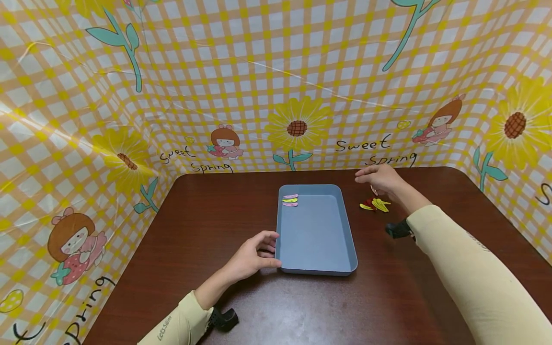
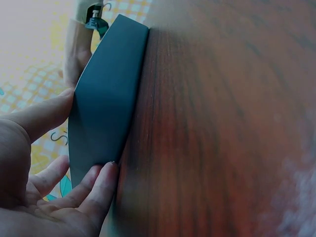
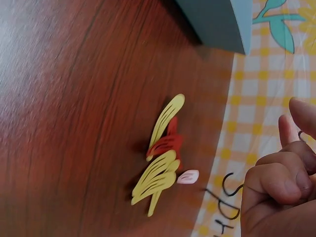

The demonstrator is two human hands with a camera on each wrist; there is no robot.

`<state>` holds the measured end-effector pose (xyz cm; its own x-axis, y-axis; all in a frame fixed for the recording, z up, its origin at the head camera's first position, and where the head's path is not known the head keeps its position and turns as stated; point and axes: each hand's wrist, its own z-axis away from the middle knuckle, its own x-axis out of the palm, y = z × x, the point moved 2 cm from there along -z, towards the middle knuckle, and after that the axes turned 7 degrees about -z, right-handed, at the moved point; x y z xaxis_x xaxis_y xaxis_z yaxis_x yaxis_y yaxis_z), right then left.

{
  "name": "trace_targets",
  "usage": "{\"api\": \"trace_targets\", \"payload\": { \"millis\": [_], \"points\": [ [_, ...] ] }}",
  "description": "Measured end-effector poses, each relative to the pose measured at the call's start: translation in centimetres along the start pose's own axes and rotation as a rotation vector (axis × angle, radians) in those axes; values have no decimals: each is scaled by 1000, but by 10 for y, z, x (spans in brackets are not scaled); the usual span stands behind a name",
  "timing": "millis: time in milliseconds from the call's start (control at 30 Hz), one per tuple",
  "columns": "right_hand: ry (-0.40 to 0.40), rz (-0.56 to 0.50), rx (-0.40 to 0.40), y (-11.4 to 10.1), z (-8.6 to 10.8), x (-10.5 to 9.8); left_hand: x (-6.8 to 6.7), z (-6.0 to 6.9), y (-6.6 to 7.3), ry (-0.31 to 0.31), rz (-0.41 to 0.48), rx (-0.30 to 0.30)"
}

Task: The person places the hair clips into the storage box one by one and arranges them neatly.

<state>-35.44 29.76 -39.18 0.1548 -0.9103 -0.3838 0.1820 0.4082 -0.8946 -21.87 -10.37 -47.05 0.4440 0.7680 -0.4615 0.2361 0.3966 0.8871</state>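
At the tray's eight o'clock, the left hand (image 1: 254, 254) rests with thumb and fingers spread apart against the outer wall, clamped on nothing; light, even pressure there seems enough to steady the tray without sliding it. The blue-grey tray (image 1: 316, 235) lies flat, and three clips (image 1: 290, 200), pink, yellow and pink, sit in a short column near its eleven o'clock corner; their even spacing looks worth matching, with any clip lowered flat, not dropped. Outside the tray, towards two o'clock, lies a loose heap of yellow clips (image 1: 380, 205), with red clips (image 3: 165, 145) among them and a pink clip (image 3: 188, 177) at the edge; since they overlap, lifting one by its end should disturb the others least. The right hand (image 1: 381, 179) hovers at the heap's twelve o'clock, fingertips pointing to ten; whether they pinch anything, I cannot tell

The table (image 1: 215, 206) is dark reddish-brown, wood-grained and glossy, with pale glare at the tray's six o'clock. A yellow-checked cloth (image 1: 246, 72) rises around it from nine o'clock through twelve to three, printed with doll figures (image 1: 224, 142), sunflowers (image 1: 297, 127) and "Sweet Spring" lettering (image 1: 363, 143)
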Motion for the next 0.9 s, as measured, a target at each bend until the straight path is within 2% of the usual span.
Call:
{"api": "trace_targets", "payload": {
  "millis": [167,367,900],
  "points": [
    [-18,36,8,11,-4,-8,-1,0,0,4,-5,4],
    [3,66,9,24,-5,-16,-1,0,0,1,-22,13],
    [13,39,30,61,-15,-29,-1,1,1,-6,6,4]
  ]
}}
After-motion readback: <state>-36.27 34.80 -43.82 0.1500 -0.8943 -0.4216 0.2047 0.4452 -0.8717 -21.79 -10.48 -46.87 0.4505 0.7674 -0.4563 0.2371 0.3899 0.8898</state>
